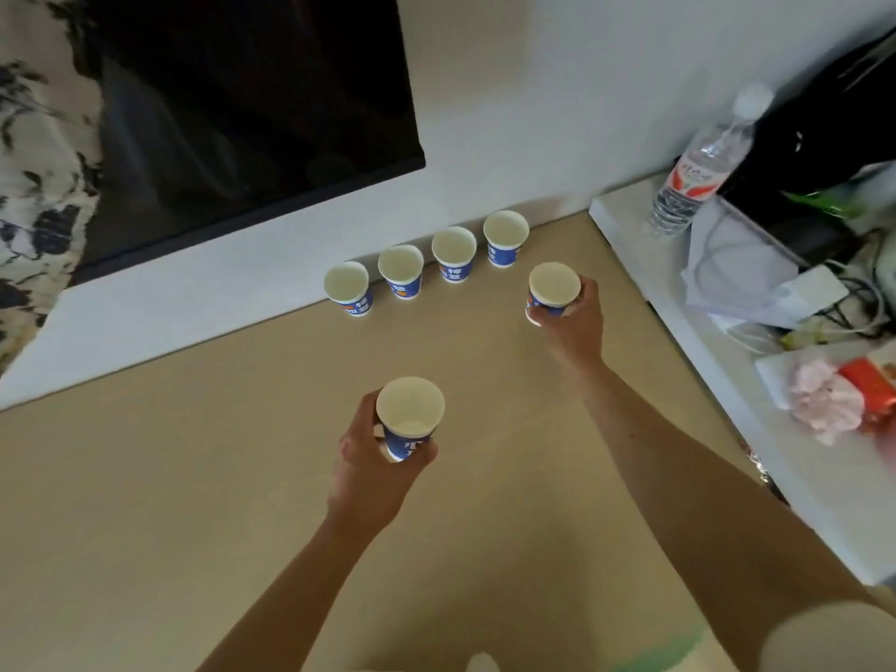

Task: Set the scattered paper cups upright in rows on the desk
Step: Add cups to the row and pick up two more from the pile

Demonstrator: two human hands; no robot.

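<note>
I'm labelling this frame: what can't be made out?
Head view:
- Base of right cup: hidden by the right hand, contact with the desk unclear.
- Print on left cup: partly covered by the left hand.
- Bottle label: too blurred to read.
- Shelf clutter: blurred, cut by the right edge.

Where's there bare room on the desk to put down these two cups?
Bare desk runs in front of the row of four cups, between it and the left hand, and widely left of that hand. A smaller gap lies past the row's right end, by the right hand. The white side shelf is crowded: bottle, cables.
</note>
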